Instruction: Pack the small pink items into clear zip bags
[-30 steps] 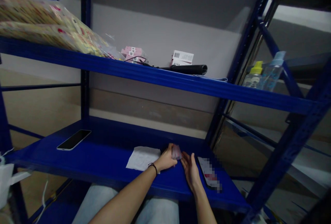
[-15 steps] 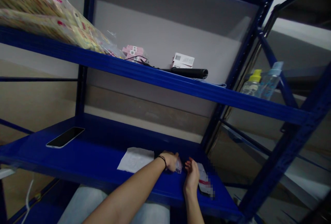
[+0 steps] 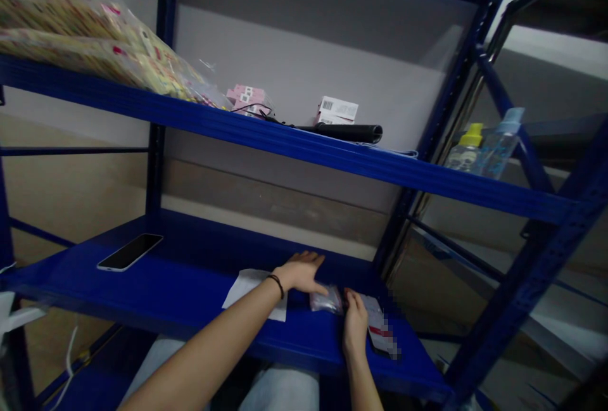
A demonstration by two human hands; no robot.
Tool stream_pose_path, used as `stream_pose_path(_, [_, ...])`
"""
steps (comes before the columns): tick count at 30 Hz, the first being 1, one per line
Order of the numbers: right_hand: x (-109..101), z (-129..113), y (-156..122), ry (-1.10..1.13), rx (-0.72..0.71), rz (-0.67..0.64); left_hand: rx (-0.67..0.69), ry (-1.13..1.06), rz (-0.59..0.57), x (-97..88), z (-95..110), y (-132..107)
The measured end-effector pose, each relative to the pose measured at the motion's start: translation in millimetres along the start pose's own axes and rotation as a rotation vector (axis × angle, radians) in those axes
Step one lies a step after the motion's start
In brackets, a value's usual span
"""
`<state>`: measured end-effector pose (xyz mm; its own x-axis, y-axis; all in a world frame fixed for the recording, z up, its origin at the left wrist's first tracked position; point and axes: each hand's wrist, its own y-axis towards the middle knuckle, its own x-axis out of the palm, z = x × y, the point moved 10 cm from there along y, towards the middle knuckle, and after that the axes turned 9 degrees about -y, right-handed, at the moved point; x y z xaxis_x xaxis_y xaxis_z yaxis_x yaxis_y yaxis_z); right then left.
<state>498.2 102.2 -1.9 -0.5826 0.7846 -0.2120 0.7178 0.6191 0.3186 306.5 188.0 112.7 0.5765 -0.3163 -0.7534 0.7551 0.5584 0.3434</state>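
1. Blue metal shelving fills the room before me, with the lower shelf (image 3: 190, 265) serving as a worktop beneath a pale wall.
2. On it, low and just right of the frame's centre, lies a small clear packet (image 3: 325, 301), between the person's two hands.
3. Their left hand (image 3: 301, 271) is palm down with the fingers spread apart, its thumb reaching to the packet's upper edge; it looks clamped on nothing.
4. Their right hand (image 3: 355, 317) curls at the packet's right end; I cannot tell whether its fingers pinch the plastic or merely rest against it.
5. I'd judge the step to be settling or straightening the packet on the shelf. Next, it seems to want a firm hold at one end while the free hand smooths or lifts the other.
6. Glare and blur hide what the packet contains. White paper (image 3: 237, 287), lower centre, is partly covered by the left forearm, and any writing is unreadable.
7. At lower right, a flat grey item (image 3: 373, 313) beside the right hand breaks into blocky pixels. Bagged goods (image 3: 90, 37), upper left, run off the edge.
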Motion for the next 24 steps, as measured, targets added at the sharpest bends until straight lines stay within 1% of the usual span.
stream_pose_path(1, [-2,-2,0,-0.021,-0.015,0.014,0.014,0.006,0.075,-25.3,-5,-18])
stream_pose_path(2, [-3,-6,0,-0.051,-0.043,0.024,0.016,0.036,0.124,-47.2,-12,-38])
stream_pose_path(4, [-2,-17,-2,-0.152,-0.130,0.042,-0.028,0.094,0.209,-82.7,-32,-86])
stream_pose_path(5, [0,-23,-3,-0.216,-0.176,0.047,-0.064,0.111,0.245,-94.8,-44,-112])
stream_pose_path(6, [3,-27,-4,-0.281,-0.212,0.047,-0.101,0.123,0.258,-100.8,-55,-136])
stream_pose_path(7, [6,-30,-6,-0.341,-0.237,0.041,-0.124,0.125,0.255,-101.2,-65,-159])
stream_pose_path(9, [13,-32,-8,-0.422,-0.265,0.022,-0.128,0.119,0.206,-87.3,-77,-194])
stream_pose_path(11, [18,-32,-9,-0.450,-0.278,0.001,-0.125,0.123,0.178,-67.1,-83,-214])
stream_pose_path(13, [19,-31,-9,-0.447,-0.272,-0.020,-0.122,0.132,0.173,-47.4,-83,-219])
stream_pose_path(15, [19,-27,-7,-0.429,-0.240,-0.048,-0.119,0.144,0.160,-30.0,-80,-212])
stream_pose_path(17, [16,-24,-6,-0.404,-0.201,-0.062,-0.107,0.153,0.138,-16.5,-73,-200])
stream_pose_path(20, [13,-21,-4,-0.381,-0.165,-0.053,-0.069,0.155,0.124,-4.8,-59,-185])
stream_pose_path(24, [12,-19,-4,-0.388,-0.157,-0.047,-0.039,0.164,0.129,1.4,-46,-178])
